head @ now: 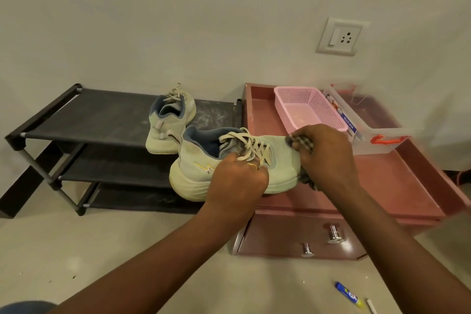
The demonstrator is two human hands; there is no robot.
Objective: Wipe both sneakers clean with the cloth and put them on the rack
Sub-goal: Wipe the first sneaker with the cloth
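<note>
- Both forearms bare to the frame edge; no sleeves, watch or bracelets visible.
- Left hand [237, 181]: thin gold ring [253, 166] on one finger.
- Right hand [325, 158]: no rings visible.
- Bottom-left corner: patch of blue fabric [24, 307], probably clothing.

The sneaker I hold [229, 160] is pale green with a thick cream sole, blue-grey lining, beige laces and a small lightning mark on its side; its toe points right, over the edge between rack and pink desk. The checked cloth [302, 144] is bunched against its toe. The second sneaker [169, 122] stands on the top shelf of the dark three-tier rack [102, 120], heel toward me, touching the first one's heel.
</note>
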